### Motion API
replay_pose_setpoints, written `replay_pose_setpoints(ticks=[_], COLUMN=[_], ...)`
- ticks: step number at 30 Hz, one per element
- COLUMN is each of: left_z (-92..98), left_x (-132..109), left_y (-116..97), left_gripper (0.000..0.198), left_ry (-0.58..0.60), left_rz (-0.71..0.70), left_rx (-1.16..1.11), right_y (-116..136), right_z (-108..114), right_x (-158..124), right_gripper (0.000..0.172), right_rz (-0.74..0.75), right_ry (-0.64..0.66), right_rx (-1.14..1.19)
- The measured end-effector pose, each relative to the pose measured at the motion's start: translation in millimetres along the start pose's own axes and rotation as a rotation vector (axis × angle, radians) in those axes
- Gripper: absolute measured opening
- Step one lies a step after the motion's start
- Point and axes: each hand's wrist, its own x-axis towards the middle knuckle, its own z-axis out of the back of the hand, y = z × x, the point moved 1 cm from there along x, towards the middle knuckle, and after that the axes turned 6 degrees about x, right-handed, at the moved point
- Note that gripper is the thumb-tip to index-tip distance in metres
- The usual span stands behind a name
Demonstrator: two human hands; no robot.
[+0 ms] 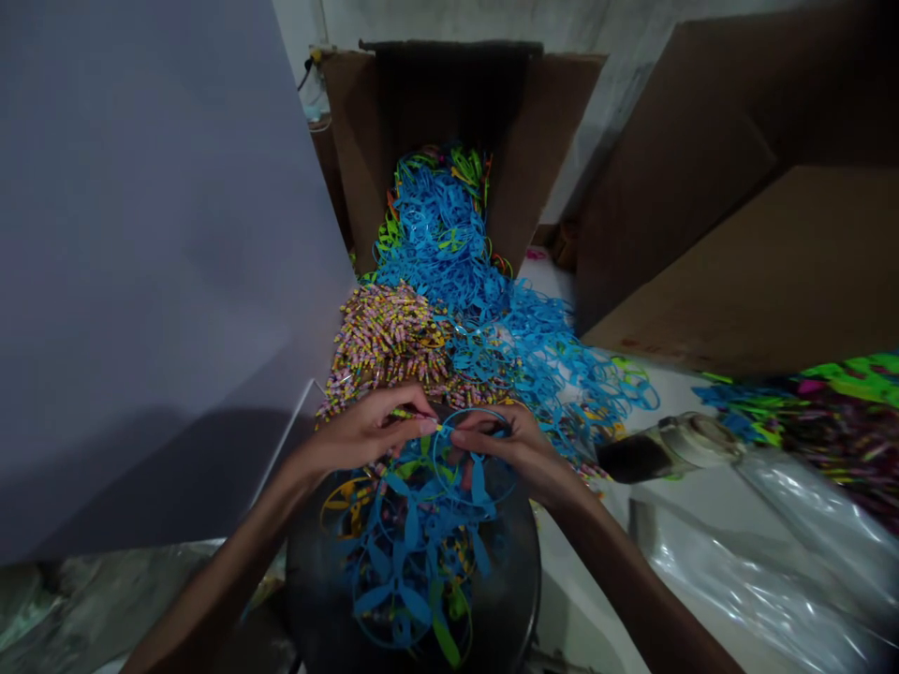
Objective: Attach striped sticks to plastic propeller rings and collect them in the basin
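Observation:
My left hand (365,431) pinches a thin yellow striped stick (414,417) between thumb and fingers, its tip reaching towards my right hand. My right hand (498,449) grips a blue plastic ring propeller (474,459) and meets the stick's end at the hub, which my fingers partly hide. Directly below both hands, a tangled heap of blue propellers (414,571) lies on a round black seat or tray (516,580). Beyond my hands spreads a large pile of striped sticks (383,342).
A blue propeller heap (442,243) spills from an open cardboard box (351,122). A grey board (140,234) stands to the left, and brown cardboard sheets (730,234) to the right. Clear plastic sheeting (758,580), a metal-capped cylinder (667,449) and multicoloured pieces (835,421) lie right.

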Motion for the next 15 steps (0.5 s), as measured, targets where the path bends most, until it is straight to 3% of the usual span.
replay_pose_setpoints(ticks=[5,15], left_z=[1.1,-2.1], left_x=[-0.3,-9.0], left_y=[-0.9,8.0], left_gripper=[0.017,0.020], left_ry=[0.076,0.094], left_rz=[0.019,0.037], left_rx=[-0.015,-0.008], right_y=[-1.3,-8.1], right_z=[-0.8,-8.1], right_x=[-0.4,-2.1], right_gripper=[0.023,0.026], right_rz=[0.045,0.014], right_ry=[0.088,0.121], right_rx=[-0.085,-0.132])
